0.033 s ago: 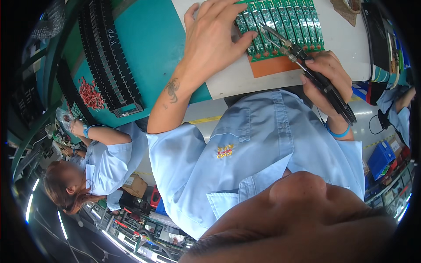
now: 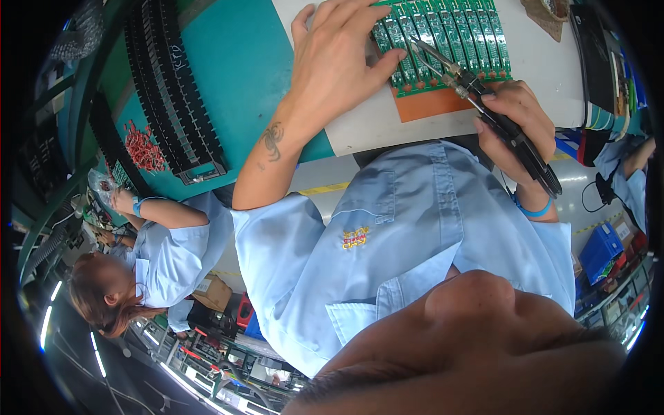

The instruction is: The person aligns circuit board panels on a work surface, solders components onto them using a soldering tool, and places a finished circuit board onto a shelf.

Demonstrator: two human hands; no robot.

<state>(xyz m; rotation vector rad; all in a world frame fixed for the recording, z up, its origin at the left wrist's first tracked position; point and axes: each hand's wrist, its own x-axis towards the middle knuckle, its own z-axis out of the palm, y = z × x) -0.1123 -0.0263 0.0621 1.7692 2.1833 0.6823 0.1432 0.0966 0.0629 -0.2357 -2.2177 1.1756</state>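
The right hand point(image 2: 528, 114) grips a black two-pronged tool point(image 2: 472, 84), its tips over a panel of green circuit boards point(image 2: 451, 45). The left hand point(image 2: 337, 63) is spread open, its thumb at the panel's left side. The panel lies on the counter point(image 2: 360, 129), an orange sheet point(image 2: 432, 106) showing at its near edge.

Top edge crops the circuit-board panel point(image 2: 451, 54), components point(image 2: 437, 43) too tiny to identify; orange sheet point(image 2: 434, 107) partly hidden beneath; soldering tool point(image 2: 508, 130) masking part of the right hand point(image 2: 523, 116)!

Lettering point(image 2: 355, 238) marks the blue shirt point(image 2: 415, 197), white writing point(image 2: 178, 59) a black rack point(image 2: 196, 117).
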